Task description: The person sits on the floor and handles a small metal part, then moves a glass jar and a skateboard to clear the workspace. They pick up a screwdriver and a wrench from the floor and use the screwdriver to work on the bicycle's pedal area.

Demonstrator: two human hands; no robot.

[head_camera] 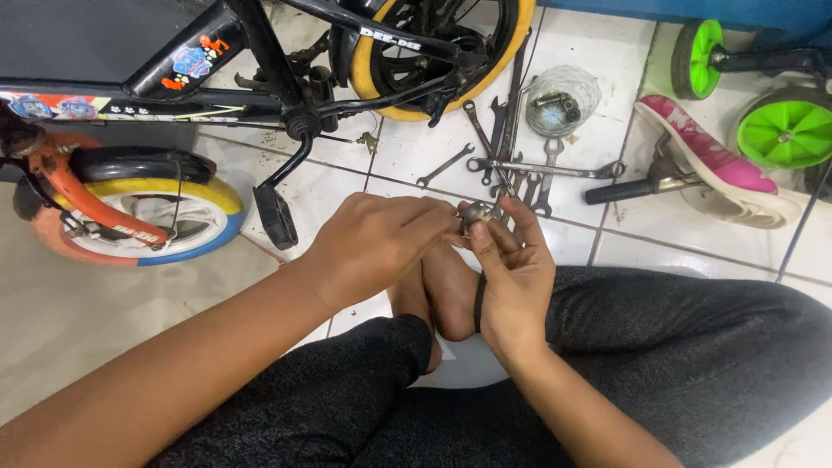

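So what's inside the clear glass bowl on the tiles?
The clear glass bowl holds small dark metal parts, apparently nuts or bolts. Exact kinds and count are too small to tell; lower pieces are covered by those above.

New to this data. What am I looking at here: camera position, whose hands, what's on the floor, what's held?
One view only: a camera on the person's head, looking down at their crossed legs on a tiled floor. No robot; the left hand and right hand together pinch a small metal part, too small to identify. A child's bicycle lies ahead. Beside it lie wrenches, a clear bowl of small hardware, a pink shoe and green training wheels.
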